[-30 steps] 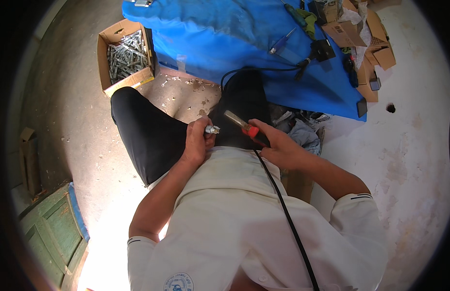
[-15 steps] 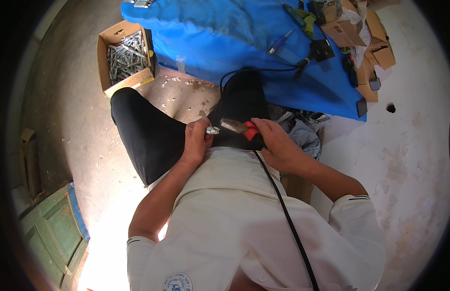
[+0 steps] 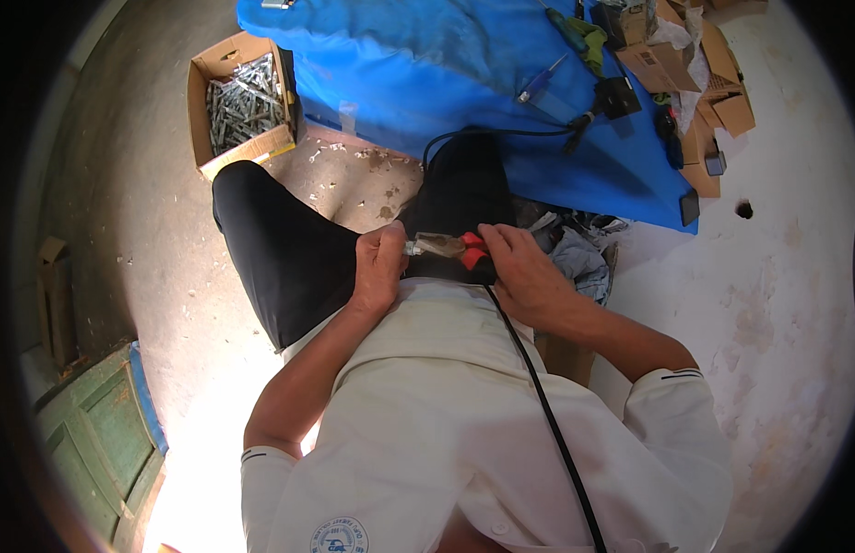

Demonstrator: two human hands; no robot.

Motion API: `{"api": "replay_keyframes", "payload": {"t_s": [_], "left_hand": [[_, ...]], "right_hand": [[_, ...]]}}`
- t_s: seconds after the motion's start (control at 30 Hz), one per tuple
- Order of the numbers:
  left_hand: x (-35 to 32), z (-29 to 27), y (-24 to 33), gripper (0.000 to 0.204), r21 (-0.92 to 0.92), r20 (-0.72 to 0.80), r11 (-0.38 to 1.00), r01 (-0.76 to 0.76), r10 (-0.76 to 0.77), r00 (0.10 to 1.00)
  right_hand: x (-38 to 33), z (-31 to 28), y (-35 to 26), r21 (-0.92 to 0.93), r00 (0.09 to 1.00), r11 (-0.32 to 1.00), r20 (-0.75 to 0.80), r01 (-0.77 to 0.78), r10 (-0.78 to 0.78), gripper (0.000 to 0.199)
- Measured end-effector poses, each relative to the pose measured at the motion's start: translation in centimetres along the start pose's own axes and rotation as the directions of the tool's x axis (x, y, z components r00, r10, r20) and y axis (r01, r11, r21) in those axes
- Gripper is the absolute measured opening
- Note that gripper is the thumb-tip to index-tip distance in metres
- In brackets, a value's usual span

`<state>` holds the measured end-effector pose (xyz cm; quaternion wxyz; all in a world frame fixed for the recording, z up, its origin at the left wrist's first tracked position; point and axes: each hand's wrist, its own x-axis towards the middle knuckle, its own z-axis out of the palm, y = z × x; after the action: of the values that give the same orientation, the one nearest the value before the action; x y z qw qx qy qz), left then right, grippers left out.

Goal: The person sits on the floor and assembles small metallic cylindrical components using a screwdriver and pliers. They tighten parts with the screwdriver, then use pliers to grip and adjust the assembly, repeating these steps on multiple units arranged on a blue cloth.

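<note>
Over my lap, my left hand [image 3: 381, 263] is closed round a small silvery metal cylindrical part [image 3: 412, 248]; only its end sticks out, the rest is hidden in my fingers. My right hand [image 3: 527, 267] grips pliers [image 3: 441, 244] by their red handles. The metal jaws point left and meet the end of the part. Whether the jaws are clamped on it or only touch it, I cannot tell.
A cardboard box [image 3: 201, 120] of many metal parts stands on the floor at the far left. Ahead, a blue sheet [image 3: 390, 74] bears a screwdriver [image 3: 538, 81] and a black adapter [image 3: 615, 97]. A black cable [image 3: 556, 419] runs down my shirt. Torn cardboard [image 3: 699, 157] lies far right.
The pliers have moved slightly left and down, and their jaws now meet the metal part. Before, a gap showed between them. My left hand has turned a little.
</note>
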<state>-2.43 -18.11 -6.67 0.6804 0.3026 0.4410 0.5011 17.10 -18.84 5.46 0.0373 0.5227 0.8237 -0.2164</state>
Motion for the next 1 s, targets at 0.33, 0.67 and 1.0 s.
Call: {"api": "replay_keyframes", "payload": {"t_s": [0.33, 0.67, 1.0], "left_hand": [[-0.3, 0.0, 0.1, 0.044, 0.035, 0.009, 0.998, 0.043, -0.043, 0.999], [-0.1, 0.1, 0.1, 0.041, 0.052, -0.012, 0.998, 0.037, -0.036, 0.999], [0.2, -0.4, 0.3, 0.037, 0.044, 0.032, 0.996, 0.073, -0.075, 0.997]], "right_hand": [[0.5, -0.5, 0.7, -0.039, 0.99, 0.999, 0.143, -0.006, 0.012, 0.057], [0.9, -0.3, 1.8, 0.121, 0.932, 0.989, 0.361, -0.082, 0.033, 0.052], [0.8, -0.5, 2.3, 0.208, 0.935, 0.974, 0.354, -0.094, 0.014, 0.058]]}}
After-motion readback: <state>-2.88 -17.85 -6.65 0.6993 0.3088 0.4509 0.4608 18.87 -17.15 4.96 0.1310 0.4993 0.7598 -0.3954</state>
